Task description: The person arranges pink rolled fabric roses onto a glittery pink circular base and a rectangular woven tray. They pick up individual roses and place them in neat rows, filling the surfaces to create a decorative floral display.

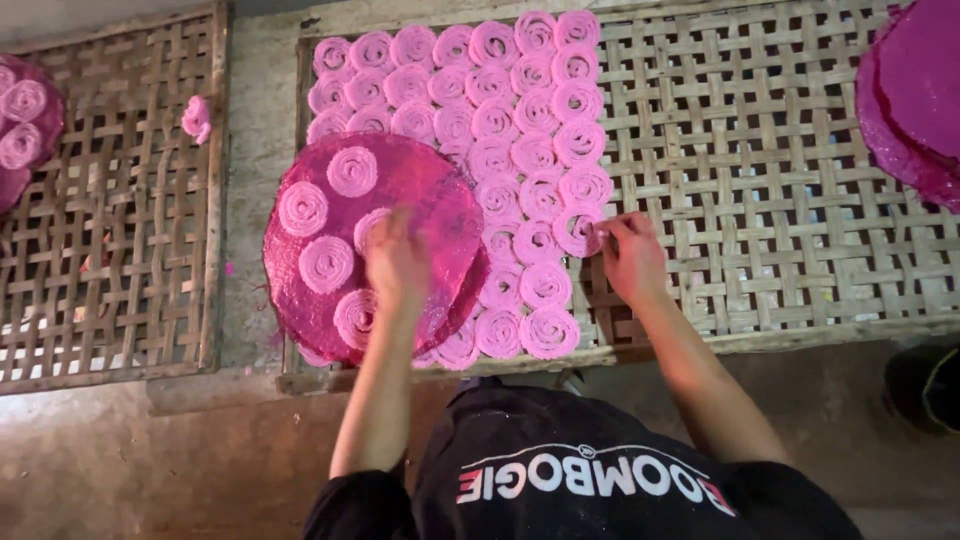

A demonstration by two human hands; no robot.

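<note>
On a woven bamboo tray (760, 180) laid on the floor, pink spiral coils (520, 110) lie in close rows, edges touching. Left hand (397, 262) rests on a round pink mat (420, 180) that overlaps the tray's near-left part and carries five loose coils; its grip is curled around one coil (368, 228) at the mat centre. Right hand (630, 255): thumb and forefinger pinched on the edge of the end coil (578, 230) in the rightmost column. Second tray (110, 200) lies at left; stacked pink mats (915, 90) at upper right.
</note>
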